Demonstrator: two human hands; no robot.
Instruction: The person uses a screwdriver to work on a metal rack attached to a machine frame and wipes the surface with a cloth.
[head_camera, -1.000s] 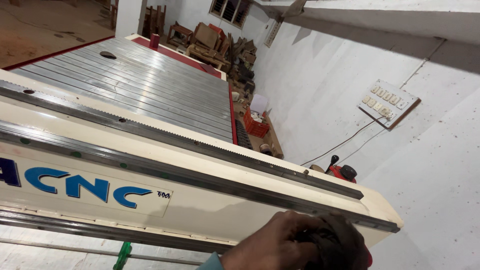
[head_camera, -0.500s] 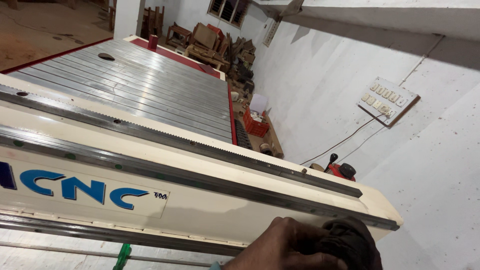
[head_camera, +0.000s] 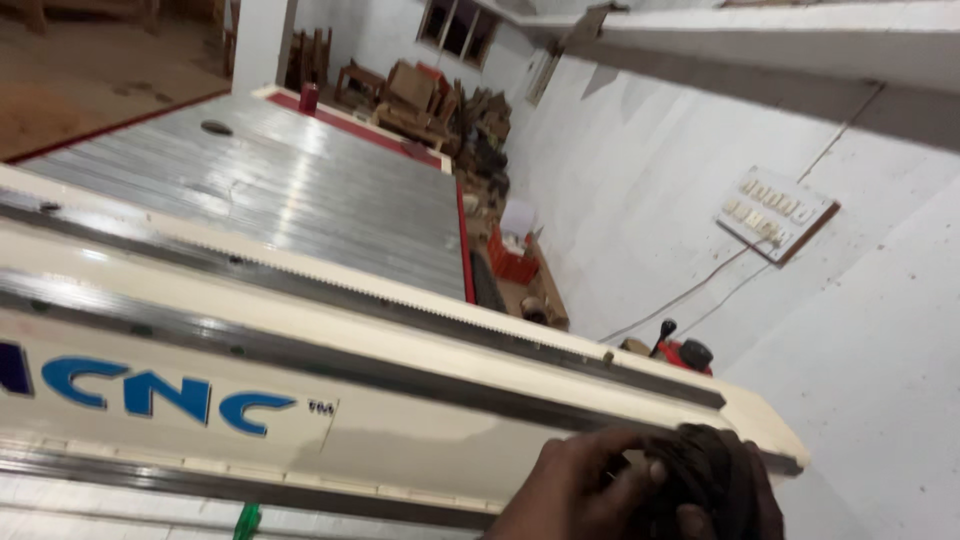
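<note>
My left hand shows at the bottom edge, its fingers curled over a dark bunched cloth. It presses the cloth against the near face of a cream machine beam, close to the beam's right end. A dark steel rail runs along the beam just above the hand. My right hand is out of sight.
Behind the beam lies a long ribbed metal machine bed with a red border. A red device with a black knob sits past the beam's end. A switchboard hangs on the white wall. Wooden furniture is stacked at the back.
My hand and the cloth have slid a little to the right along the beam. The view has drifted slightly.
</note>
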